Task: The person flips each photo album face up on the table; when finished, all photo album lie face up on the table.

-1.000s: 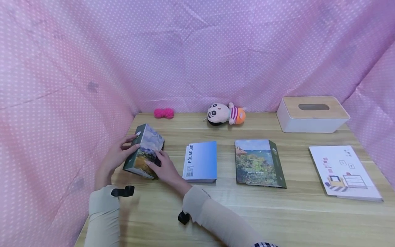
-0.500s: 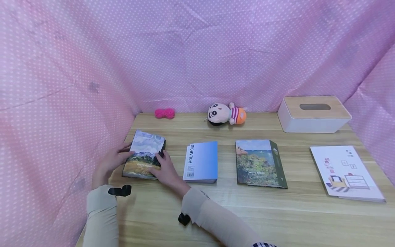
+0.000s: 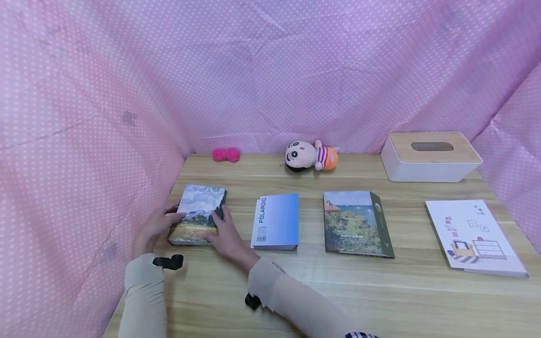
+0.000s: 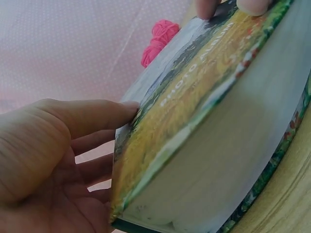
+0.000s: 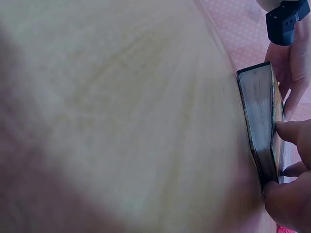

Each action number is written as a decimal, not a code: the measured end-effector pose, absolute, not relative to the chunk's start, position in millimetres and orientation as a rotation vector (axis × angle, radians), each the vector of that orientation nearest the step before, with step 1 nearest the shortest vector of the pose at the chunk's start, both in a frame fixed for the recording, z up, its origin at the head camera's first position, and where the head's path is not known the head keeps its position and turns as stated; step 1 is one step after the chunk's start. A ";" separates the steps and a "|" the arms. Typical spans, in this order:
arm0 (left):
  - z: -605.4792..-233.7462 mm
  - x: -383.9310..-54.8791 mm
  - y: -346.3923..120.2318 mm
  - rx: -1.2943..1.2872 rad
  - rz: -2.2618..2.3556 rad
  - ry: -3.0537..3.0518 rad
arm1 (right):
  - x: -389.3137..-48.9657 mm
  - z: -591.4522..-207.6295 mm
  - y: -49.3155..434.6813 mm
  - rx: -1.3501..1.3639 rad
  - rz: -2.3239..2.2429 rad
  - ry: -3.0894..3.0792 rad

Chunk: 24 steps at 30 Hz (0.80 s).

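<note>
A thick photo album point(image 3: 198, 211) with a painted field-and-sky cover lies at the table's left, cover up. My left hand point(image 3: 154, 230) holds its left side, thumb on the cover and fingers along the spine side. From the right, my right hand point(image 3: 228, 234) grips the opposite edge, its thumb over the lower cover. In the left wrist view the pages of the album point(image 4: 228, 150) face the camera between its two covers. The right wrist view shows the same album point(image 5: 260, 107) edge-on, with fingers of the right hand point(image 5: 291, 194) on it.
To the right lie a blue POLAROID album point(image 3: 276, 220), a seaside-painting photo album point(image 3: 351, 223) and a white album point(image 3: 475, 234). Along the back are a pink yarn skein point(image 3: 226, 154), a plush doll point(image 3: 310, 156) and a tissue box point(image 3: 431, 157). A pink dotted curtain point(image 3: 270, 70) encloses the table.
The album, tilted with its spine raised a second ago, has come down flat with its cover facing up and shifted slightly toward me. Both hands have stayed on it.
</note>
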<state>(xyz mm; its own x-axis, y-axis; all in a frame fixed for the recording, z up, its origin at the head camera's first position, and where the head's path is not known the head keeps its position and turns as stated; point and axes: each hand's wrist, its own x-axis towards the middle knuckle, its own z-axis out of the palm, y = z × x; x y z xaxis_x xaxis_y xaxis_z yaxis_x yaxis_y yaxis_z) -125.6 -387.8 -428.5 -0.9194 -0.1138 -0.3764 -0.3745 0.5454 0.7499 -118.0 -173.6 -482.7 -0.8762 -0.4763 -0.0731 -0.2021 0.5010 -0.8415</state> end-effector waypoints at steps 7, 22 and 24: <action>-431.8 -125.3 -388.2 -0.453 1.312 2.503 | -116.1 -479.7 -172.1 -0.600 -1.300 2.465; -441.3 -127.0 -395.8 -0.551 1.270 2.486 | -115.5 -477.6 -169.9 -0.670 -1.251 2.481; -442.0 -127.9 -396.5 -0.558 1.260 2.485 | -116.2 -475.0 -168.7 -0.665 -1.264 2.474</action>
